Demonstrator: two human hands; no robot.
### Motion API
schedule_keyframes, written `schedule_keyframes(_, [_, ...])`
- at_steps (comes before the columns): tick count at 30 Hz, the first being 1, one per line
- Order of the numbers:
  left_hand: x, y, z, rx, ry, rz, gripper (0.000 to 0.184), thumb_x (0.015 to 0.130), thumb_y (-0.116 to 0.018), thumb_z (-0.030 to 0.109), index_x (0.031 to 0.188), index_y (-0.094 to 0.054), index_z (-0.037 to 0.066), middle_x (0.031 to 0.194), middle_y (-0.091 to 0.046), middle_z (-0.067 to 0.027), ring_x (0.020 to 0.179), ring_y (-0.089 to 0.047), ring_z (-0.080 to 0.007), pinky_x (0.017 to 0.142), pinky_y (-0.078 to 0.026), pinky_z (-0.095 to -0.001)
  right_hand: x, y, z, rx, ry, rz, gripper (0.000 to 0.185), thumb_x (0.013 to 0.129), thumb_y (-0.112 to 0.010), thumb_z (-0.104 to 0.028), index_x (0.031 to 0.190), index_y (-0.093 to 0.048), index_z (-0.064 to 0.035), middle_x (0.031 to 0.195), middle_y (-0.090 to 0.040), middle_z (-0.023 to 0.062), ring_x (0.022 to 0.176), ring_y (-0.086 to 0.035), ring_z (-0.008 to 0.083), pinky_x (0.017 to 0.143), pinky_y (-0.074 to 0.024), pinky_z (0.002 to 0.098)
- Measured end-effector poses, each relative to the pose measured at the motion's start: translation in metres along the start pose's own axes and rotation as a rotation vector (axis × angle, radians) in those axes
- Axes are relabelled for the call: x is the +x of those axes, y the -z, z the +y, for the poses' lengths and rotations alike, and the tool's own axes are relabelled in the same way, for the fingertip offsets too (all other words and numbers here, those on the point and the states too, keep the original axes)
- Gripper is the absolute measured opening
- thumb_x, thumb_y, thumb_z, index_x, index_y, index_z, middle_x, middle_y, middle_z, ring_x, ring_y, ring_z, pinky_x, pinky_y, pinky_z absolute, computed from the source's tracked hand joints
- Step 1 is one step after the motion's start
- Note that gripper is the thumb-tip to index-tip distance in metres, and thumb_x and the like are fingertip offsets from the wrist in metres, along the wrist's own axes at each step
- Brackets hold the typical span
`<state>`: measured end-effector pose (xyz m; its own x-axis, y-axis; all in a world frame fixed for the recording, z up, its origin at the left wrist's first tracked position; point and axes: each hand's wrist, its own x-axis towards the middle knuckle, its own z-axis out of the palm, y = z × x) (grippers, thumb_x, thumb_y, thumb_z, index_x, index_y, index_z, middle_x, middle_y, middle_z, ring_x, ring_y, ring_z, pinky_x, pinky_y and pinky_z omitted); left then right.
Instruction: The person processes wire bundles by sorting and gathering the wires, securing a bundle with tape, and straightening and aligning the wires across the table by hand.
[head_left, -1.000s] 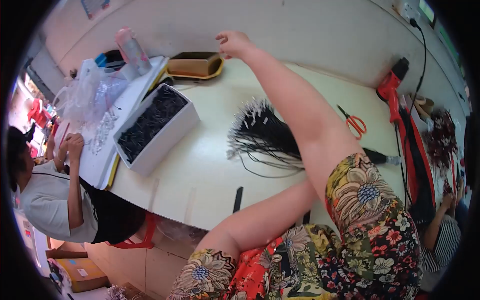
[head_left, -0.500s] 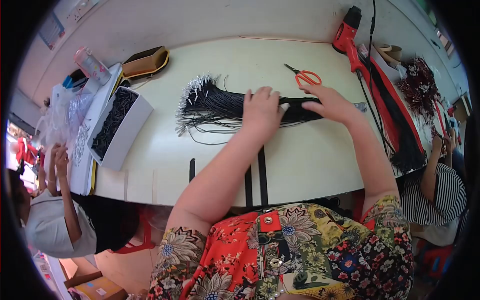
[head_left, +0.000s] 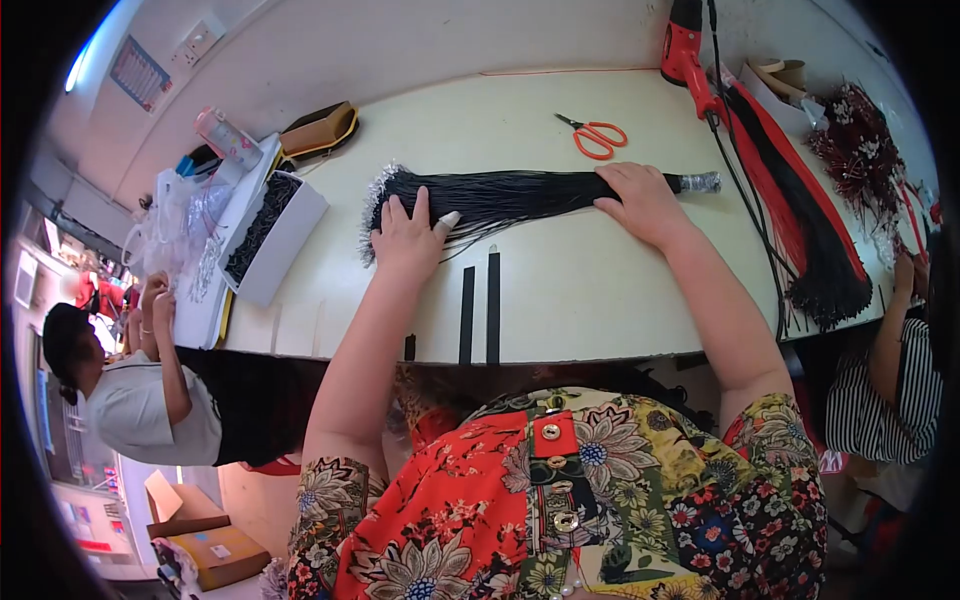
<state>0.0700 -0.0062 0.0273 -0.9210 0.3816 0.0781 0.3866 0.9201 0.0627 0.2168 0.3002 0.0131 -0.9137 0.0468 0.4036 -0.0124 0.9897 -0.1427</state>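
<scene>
A long bundle of thin black wires (head_left: 530,195) lies across the table. Its left end fans out into many silver-white tips (head_left: 376,195), and its right end is wrapped in a shiny silver-grey band (head_left: 704,182). My left hand (head_left: 408,238) lies flat over the fanned wires near the tips, fingers spread, with a white cover on the thumb. Near the wrapped end, my right hand (head_left: 640,204) is closed over the bundle, fingers on the far side and thumb on the near side. Orange-handled scissors (head_left: 598,138) lie beyond the bundle.
At left stands a white box (head_left: 285,240) of small black parts. A red heat gun (head_left: 684,60) and red and black wire bundles (head_left: 800,200) occupy the right side. Black strips (head_left: 493,308) mark the table's front. People sit at both sides, one in a grey shirt (head_left: 150,405).
My left hand has slid left along the wires to the tipped end, which looks more gathered. My right hand has settled onto the bundle. The camera view has shifted.
</scene>
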Motion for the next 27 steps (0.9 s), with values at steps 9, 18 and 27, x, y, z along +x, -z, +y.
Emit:
schedule_keyframes(9, [0.005, -0.008, -0.040, -0.448, 0.123, 0.187, 0.061, 0.085, -0.061, 0.040, 0.130, -0.048, 0.000, 0.132, -0.050, -0.0220, 0.120, -0.050, -0.0339, 0.101, -0.039, -0.0391, -0.004, 0.008, 0.003, -0.017, -0.027, -0.013, 0.046, 0.084, -0.062, -0.034, 0.121, -0.055, -0.0063, 0.121, -0.058, 0.0088, 0.117, -0.051, 0.0223, 0.101, -0.0344, 0.0379])
schedule_keyframes(18, [0.005, 0.046, 0.005, -0.307, 0.088, 0.230, 0.035, 0.086, -0.060, 0.032, 0.112, -0.061, 0.008, 0.113, -0.063, -0.0103, 0.107, -0.059, -0.0268, 0.097, -0.040, -0.0418, -0.006, 0.007, 0.007, 0.007, -0.029, -0.032, 0.048, 0.085, -0.061, -0.034, 0.122, -0.054, -0.0050, 0.121, -0.058, 0.0096, 0.119, -0.050, 0.0217, 0.104, -0.0318, 0.0375])
schedule_keyframes(27, [0.023, -0.003, 0.077, -0.307, -0.552, 0.179, 0.062, 0.085, -0.060, 0.047, 0.130, -0.048, 0.006, 0.133, -0.047, -0.0171, 0.128, -0.041, -0.0294, 0.109, -0.023, -0.0513, 0.013, 0.016, 0.014, 0.125, -0.166, -0.020, 0.037, 0.086, -0.059, -0.022, 0.117, -0.056, -0.0039, 0.114, -0.060, 0.0156, 0.108, -0.056, 0.0313, 0.092, -0.0440, 0.0406])
